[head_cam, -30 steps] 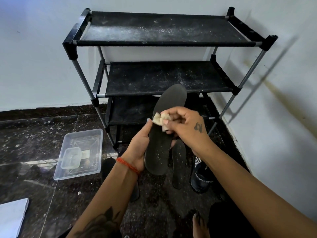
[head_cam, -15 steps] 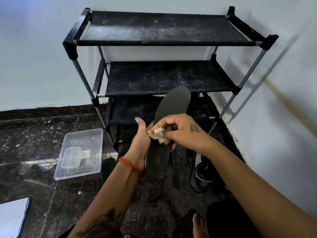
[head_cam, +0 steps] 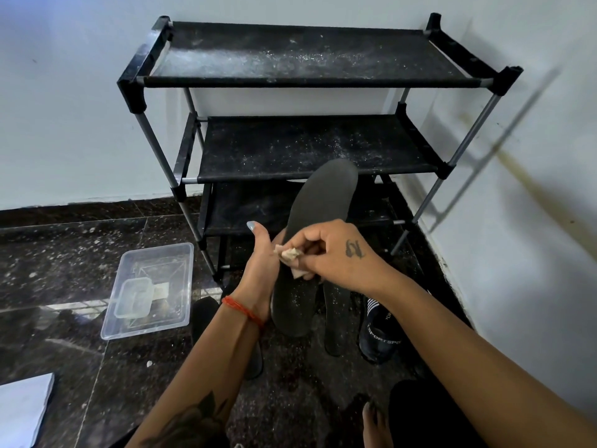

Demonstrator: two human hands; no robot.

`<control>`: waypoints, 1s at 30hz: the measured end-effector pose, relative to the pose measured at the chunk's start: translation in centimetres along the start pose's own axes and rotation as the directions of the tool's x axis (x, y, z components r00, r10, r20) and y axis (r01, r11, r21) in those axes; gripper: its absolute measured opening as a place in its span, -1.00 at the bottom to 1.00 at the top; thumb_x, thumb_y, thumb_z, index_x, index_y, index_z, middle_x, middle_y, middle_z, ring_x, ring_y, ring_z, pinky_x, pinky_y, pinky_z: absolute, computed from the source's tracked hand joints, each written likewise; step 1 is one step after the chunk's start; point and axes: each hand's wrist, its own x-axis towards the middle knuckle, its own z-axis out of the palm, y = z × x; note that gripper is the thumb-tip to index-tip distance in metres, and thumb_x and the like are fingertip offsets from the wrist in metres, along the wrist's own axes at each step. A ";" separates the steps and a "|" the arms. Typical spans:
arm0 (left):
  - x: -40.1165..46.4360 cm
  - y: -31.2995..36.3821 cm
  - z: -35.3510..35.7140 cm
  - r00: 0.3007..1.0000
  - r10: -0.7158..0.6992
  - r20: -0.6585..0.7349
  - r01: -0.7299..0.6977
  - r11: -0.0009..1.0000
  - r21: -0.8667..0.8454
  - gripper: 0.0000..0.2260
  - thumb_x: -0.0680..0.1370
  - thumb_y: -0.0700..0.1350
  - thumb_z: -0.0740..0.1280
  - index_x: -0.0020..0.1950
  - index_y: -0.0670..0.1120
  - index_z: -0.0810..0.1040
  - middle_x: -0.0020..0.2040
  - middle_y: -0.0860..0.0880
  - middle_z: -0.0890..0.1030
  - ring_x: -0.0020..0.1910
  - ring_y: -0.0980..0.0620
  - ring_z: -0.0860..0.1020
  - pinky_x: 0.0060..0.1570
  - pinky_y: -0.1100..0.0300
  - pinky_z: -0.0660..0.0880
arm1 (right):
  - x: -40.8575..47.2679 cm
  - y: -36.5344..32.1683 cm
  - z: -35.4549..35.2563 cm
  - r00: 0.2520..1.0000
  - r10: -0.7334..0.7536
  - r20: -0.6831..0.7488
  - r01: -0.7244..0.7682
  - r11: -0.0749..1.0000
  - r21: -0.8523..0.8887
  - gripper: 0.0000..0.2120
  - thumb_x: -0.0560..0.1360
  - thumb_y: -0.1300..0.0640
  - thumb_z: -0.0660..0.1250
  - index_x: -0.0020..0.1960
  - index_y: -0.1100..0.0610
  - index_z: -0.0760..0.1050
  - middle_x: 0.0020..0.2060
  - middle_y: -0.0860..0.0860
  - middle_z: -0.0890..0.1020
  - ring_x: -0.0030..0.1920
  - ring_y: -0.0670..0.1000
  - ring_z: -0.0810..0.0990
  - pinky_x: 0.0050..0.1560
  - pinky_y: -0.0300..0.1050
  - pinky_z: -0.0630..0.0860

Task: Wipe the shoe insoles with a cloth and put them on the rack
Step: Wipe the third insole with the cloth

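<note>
Counting the insoles gives three: one dark insole [head_cam: 318,227] held upright in front of the three-shelf rack [head_cam: 307,147], a second insole [head_cam: 336,313] lying on the floor [head_cam: 64,253] beneath it, and a third insole [head_cam: 206,315] partly hidden behind the left forearm. Both hands are busy: the left hand [head_cam: 260,270] grips the raised insole's edge, thumb up, while the right hand [head_cam: 336,253] pinches one small crumpled cloth [head_cam: 290,257] against its middle. One shoe [head_cam: 379,331] and one clear tray [head_cam: 150,291] sit on the floor.

Dark insole [head_cam: 318,218] held upright-ish, speckled with dust, crumpled beige cloth [head_cam: 290,257] pressed mid-length. Second insole [head_cam: 336,315] flat on floor. Dusty black rack [head_cam: 310,147] behind.
</note>
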 end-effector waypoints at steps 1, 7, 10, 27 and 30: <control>-0.2 0.1 0.1 1.000 0.005 0.010 -0.005 1.000 -0.011 -0.29 0.61 0.21 -0.28 0.49 -0.29 0.16 0.44 -0.32 0.26 -0.36 0.18 0.58 -0.47 0.43 0.46 | -0.2 -0.1 -0.3 0.998 0.004 0.064 -0.004 1.000 0.005 -0.88 0.40 0.20 0.45 -0.08 0.18 0.64 -0.33 -0.01 0.65 -0.33 -0.10 0.62 -0.31 -0.32 0.57; 0.2 0.2 -0.2 0.997 -0.012 0.077 0.020 0.995 -0.102 -0.40 0.56 0.31 -0.12 0.16 -0.04 0.54 -0.13 -0.14 0.69 -0.24 -0.07 0.67 -0.32 0.12 0.60 | -0.1 0.7 -2.3 0.990 0.010 -0.142 0.006 0.994 0.109 -0.86 0.38 0.33 0.43 -0.10 0.16 0.64 -0.28 0.05 0.65 -0.32 -0.02 0.64 -0.28 -0.11 0.64; 0.1 0.0 -0.2 0.990 -0.038 0.133 0.054 0.991 -0.120 -0.42 0.57 0.28 -0.09 0.20 -0.09 0.51 -0.17 -0.14 0.69 -0.32 -0.04 0.67 -0.39 0.16 0.60 | 0.2 1.5 -1.7 0.972 0.005 -0.236 -0.013 0.999 -0.031 -0.85 0.36 0.30 0.46 -0.09 0.14 0.64 -0.22 -0.02 0.64 -0.28 -0.06 0.64 -0.29 -0.19 0.62; 0.0 0.2 -0.9 0.978 -0.118 0.171 0.146 0.975 -0.165 -0.36 0.55 0.31 0.00 0.26 -0.16 0.52 0.06 -0.18 0.65 -0.16 -0.05 0.65 -0.15 0.14 0.63 | -0.7 1.1 -3.0 0.967 -0.119 -0.223 0.083 0.983 -0.165 -0.75 0.31 0.33 0.47 -0.18 -0.01 0.67 -0.33 -0.23 0.62 -0.28 -0.16 0.62 -0.24 -0.28 0.57; -0.2 0.1 -0.8 0.979 -0.077 0.187 0.108 0.981 -0.163 -0.37 0.56 0.29 -0.02 0.31 -0.15 0.48 0.15 -0.17 0.62 -0.06 -0.04 0.64 -0.04 0.14 0.61 | -0.5 1.8 -2.1 0.976 -0.073 -0.206 0.021 0.969 -0.245 -0.81 0.34 0.30 0.44 -0.19 0.01 0.67 -0.34 -0.21 0.62 -0.29 -0.18 0.62 -0.24 -0.34 0.54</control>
